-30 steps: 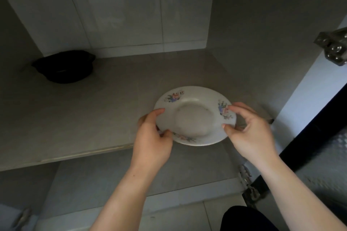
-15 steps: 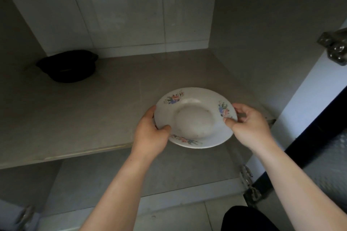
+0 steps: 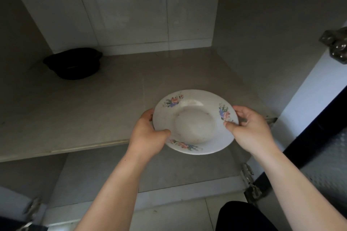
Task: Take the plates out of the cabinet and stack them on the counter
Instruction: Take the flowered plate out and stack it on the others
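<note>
The floral plate (image 3: pixel 195 122), a second ago barely off the shelf (image 3: pixel 75 114), now hangs past its near edge, pinched at the rim by the left hand (image 3: pixel 148 135) and right hand (image 3: pixel 249 129), so withdrawal looks underway, with the cabinet's right wall (image 3: pixel 272 43) near and open room toward the person.

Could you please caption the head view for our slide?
Both hands, left and right, hold a floral plate at the cabinet shelf edge.

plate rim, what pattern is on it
White plate with pink and blue flower sprays spaced around the rim, seen in the head view.
</note>
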Motion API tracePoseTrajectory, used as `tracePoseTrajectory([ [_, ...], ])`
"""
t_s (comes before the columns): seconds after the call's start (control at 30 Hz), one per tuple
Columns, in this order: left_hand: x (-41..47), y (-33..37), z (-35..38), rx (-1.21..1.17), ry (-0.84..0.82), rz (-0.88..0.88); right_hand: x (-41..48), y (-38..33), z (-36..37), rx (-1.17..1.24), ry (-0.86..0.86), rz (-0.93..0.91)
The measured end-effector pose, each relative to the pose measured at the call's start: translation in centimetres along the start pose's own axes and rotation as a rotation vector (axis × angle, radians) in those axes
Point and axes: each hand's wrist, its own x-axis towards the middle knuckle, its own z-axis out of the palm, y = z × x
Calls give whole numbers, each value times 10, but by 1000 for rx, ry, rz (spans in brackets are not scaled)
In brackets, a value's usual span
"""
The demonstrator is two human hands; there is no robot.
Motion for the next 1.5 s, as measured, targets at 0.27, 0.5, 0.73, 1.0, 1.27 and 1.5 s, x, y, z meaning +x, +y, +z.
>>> tracePoseTrajectory([
  [0.27,-15,2,-10,-67,39,-50,-8,-8,0,32,-61,13],
  [0.5,-44,8,-43,31,128,-82,-24,-26,18,81,-125,3],
  [0.73,-79,10,-90,83,291,-148,-43,-54,51,126,-263,-35],
  [1.0,-123,-4,-141,136,498,-301,-68,-81,102,71,-480,-76],
  [1.27,-143,-12,-190,157,569,-445,-92,-97,156,28,-585,-59],
  [1.5,-166,42,-228,218,566,-569,-133,-158,158,-186,-621,-24],
])
